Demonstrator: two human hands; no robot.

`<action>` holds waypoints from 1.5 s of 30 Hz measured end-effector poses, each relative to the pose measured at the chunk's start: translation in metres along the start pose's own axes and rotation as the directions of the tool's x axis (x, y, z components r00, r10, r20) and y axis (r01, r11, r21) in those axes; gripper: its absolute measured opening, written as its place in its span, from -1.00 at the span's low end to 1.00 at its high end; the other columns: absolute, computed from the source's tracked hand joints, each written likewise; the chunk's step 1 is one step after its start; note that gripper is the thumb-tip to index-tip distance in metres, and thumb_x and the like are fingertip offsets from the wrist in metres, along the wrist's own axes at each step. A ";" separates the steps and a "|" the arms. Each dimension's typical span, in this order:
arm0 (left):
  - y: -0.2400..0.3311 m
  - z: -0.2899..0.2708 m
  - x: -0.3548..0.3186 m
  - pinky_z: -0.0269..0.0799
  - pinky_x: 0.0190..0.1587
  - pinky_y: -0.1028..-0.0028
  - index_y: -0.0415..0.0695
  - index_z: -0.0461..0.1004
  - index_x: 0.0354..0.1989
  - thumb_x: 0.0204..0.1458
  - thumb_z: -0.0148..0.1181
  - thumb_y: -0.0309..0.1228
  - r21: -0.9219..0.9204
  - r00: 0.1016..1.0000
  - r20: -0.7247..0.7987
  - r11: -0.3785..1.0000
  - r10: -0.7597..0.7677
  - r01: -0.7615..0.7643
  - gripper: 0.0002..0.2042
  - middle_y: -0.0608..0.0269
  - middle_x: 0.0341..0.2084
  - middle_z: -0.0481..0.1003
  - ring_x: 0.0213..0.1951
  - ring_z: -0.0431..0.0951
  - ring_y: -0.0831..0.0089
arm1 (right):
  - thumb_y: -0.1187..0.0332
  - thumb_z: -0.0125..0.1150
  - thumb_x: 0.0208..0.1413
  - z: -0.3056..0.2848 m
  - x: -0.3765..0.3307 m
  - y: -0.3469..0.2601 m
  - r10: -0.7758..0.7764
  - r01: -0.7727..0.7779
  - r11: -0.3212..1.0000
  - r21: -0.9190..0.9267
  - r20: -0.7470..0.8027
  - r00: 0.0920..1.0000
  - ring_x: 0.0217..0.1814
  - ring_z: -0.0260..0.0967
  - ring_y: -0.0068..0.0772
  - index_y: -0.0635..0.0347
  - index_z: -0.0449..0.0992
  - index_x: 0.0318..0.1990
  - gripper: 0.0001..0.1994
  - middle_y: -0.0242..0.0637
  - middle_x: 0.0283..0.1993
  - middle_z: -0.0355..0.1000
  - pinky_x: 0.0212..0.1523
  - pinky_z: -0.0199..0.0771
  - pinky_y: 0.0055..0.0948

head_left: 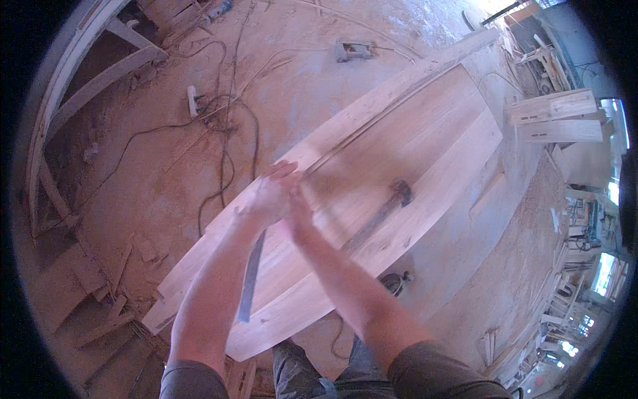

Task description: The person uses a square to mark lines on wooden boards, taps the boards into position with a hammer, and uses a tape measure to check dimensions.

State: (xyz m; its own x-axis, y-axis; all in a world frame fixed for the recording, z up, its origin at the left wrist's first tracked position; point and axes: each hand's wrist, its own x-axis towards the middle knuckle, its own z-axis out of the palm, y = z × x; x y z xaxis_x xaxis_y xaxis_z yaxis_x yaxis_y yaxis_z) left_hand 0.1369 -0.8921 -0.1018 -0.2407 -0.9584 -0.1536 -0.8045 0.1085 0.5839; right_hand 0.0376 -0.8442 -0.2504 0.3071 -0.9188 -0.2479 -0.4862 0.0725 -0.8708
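Note:
My left hand and my right hand are close together over the long edge board of a pale wooden panel. Both look closed, but motion blurs them, and what is in them is hidden. From beneath my hands a narrow grey strip runs down between my forearms; whether I hold it cannot be made out. A dark-headed hammer lies on the panel to the right of my hands, its handle slanting toward my right forearm. The panel has a long curved edge on its near right side.
Beyond the panel, a small boxy device with a cord sits on the dusty floor. Tangled cables surround a white block at left. A curved wooden frame stands far left. Pale boards lean at right. Wood scraps lie lower left.

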 end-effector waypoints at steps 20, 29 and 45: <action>-0.037 0.058 0.126 0.32 0.21 0.19 0.11 0.19 0.36 -0.28 0.48 -0.23 0.164 0.761 0.086 0.763 -0.643 0.626 -0.10 0.05 0.11 0.47 0.15 0.44 0.05 | 0.27 -0.05 0.24 -0.182 -0.022 -0.040 0.017 0.028 0.992 -0.123 0.351 0.936 0.27 0.31 0.03 0.25 0.34 0.21 -0.58 0.11 0.17 0.39 0.25 0.30 -0.11; 0.003 0.054 0.163 0.31 0.22 0.25 -0.09 0.13 0.38 -0.35 0.51 -0.31 0.122 0.720 0.117 0.729 -0.684 0.673 -0.02 0.04 0.15 0.44 0.17 0.43 0.08 | 0.28 0.29 0.05 -0.506 -0.110 0.119 0.818 -0.673 0.525 0.522 -0.090 0.569 -0.69 0.29 -0.49 0.17 0.47 -0.35 -0.82 -0.34 -0.59 0.38 -0.72 0.25 -0.43; -0.013 0.046 0.159 0.31 0.21 0.26 -0.25 0.34 0.24 -0.31 0.44 -0.31 0.132 0.589 0.242 0.627 -0.771 0.768 -0.20 -0.05 0.18 0.40 0.14 0.46 0.07 | 0.27 0.01 0.28 -0.674 0.146 0.209 0.902 -0.162 0.078 0.984 -0.001 0.431 -0.61 0.22 -0.34 0.10 0.33 -0.31 -0.85 -0.33 -0.54 0.24 -0.56 0.21 -0.27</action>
State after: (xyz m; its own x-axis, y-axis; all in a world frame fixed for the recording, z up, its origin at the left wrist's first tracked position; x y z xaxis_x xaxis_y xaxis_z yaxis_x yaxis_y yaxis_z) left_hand 0.0841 -1.0340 -0.1702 0.3474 -0.5840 -0.7337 -0.7609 -0.6328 0.1434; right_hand -0.5707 -1.2247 -0.1824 -0.3066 -0.3313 -0.8923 0.7172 0.5359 -0.4454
